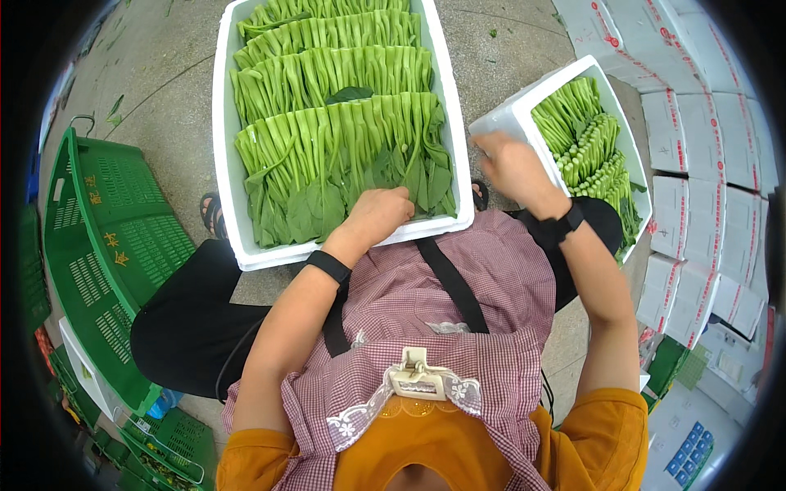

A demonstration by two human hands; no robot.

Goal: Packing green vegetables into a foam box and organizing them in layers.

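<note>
A large white foam box (222,123) stands before me, filled with rows of leafy green stems (327,65), cut ends up. In its nearest row, dark leaves (315,214) lie toward me. My left hand (378,214) rests on those leaves by the near wall, fingers curled in; whatever is under them is hidden. My right hand (517,170) hangs between this box and a smaller white box (509,119) on the right. Its index finger and thumb are apart, slightly blurred, with nothing seen between them. The smaller box holds more stems (585,135), packed in rows.
A green plastic crate (110,237) with slotted walls stands on my left; more green crates (168,446) lie behind it. White cartons (696,139) are stacked along the right. Leaf scraps dot the concrete floor (168,49). My knees flank the large box.
</note>
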